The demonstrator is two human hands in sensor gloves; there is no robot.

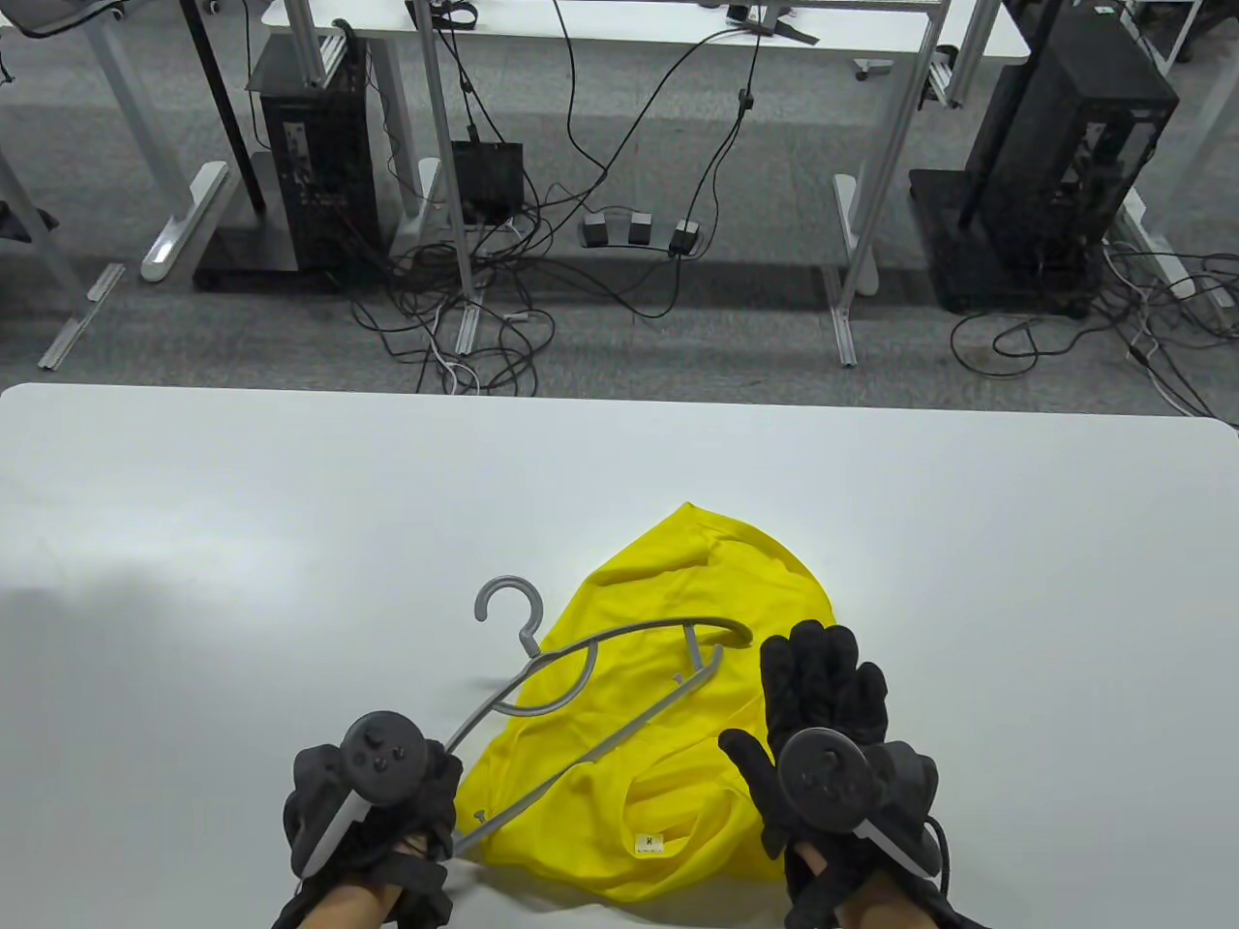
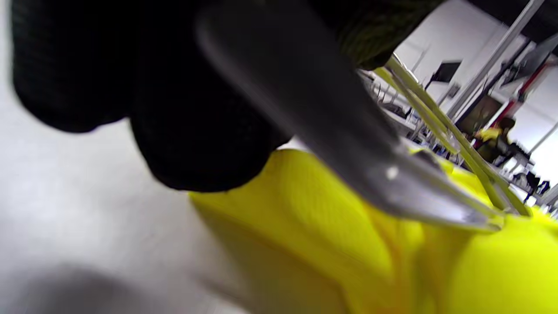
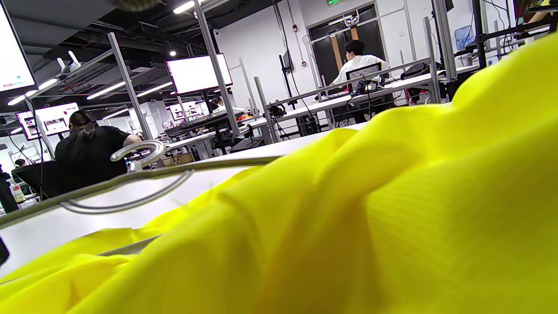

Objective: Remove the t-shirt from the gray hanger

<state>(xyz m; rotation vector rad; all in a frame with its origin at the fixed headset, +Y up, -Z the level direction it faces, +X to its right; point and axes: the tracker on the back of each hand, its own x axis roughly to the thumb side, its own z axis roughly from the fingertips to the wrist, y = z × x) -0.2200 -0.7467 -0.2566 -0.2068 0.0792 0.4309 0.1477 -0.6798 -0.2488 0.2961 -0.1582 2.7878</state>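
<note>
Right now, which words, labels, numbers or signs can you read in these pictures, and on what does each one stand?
None can be read for certain.
White tag inside the collar of the yellow t-shirt: print too small to read.
Green sign above the far door: too small to read.

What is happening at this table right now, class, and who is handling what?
A person in black sensor gloves is working a yellow t-shirt off a gray hanger on a white table. The left hand grips the hanger's near end at the shirt's left edge. The right hand rests flat on the shirt's right side, fingers spread. The hanger appears to lie on top of the crumpled shirt, its hook pointing away from the person, so it looks nearly or fully free.
</note>
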